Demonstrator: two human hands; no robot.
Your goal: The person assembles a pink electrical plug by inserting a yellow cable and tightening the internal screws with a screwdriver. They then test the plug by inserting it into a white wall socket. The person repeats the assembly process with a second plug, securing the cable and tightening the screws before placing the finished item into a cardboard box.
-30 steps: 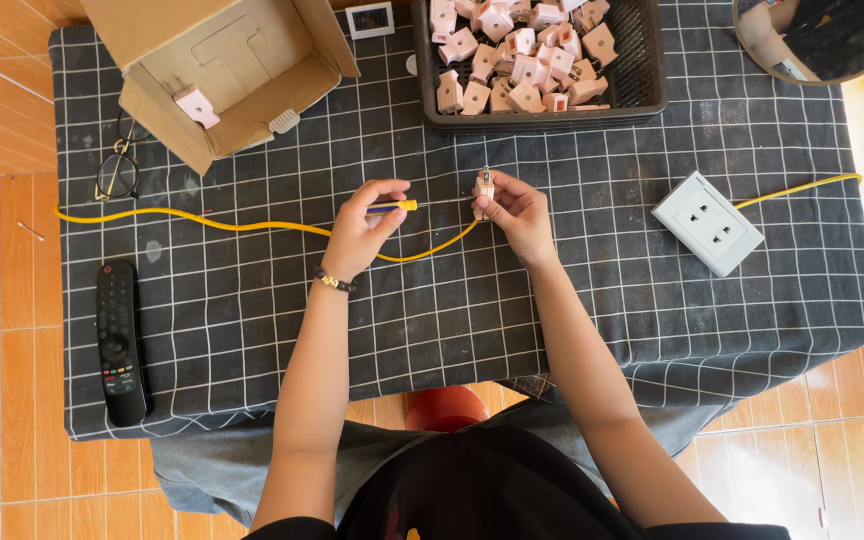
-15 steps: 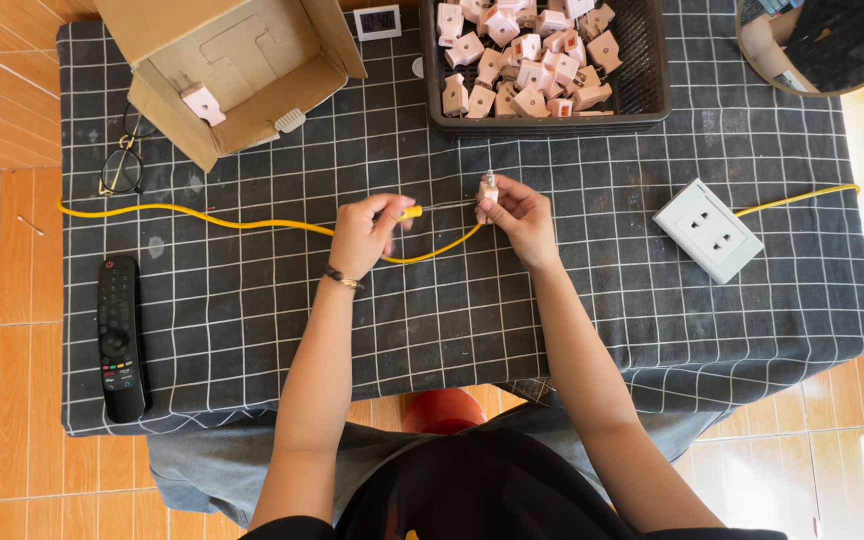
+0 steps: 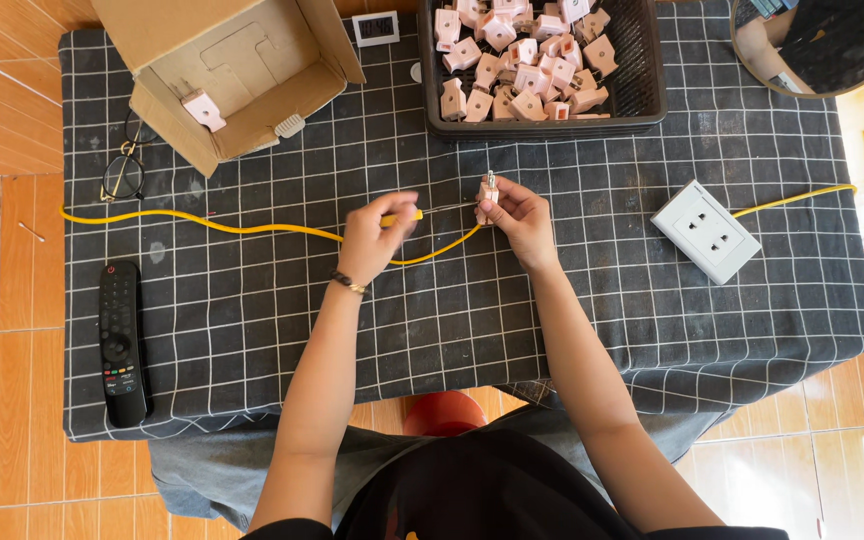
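Open cardboard box [image 3: 227, 75], plain brown, lying tilted at the far left of the counter [image 3: 252, 330], flaps spread, a small pink piece and a white piece inside. Small rectangular display [image 3: 376, 28], white frame around a dark screen, lying flat at the far edge just right of the box.

A: Cable [image 3: 252, 228] was yellow, plugs [image 3: 517, 60] pale pink in a black basket [image 3: 642, 95].
B: Counter cloth [image 3: 552, 330] was black with white grid; socket plate [image 3: 706, 231] white, remote [image 3: 122, 345] black.
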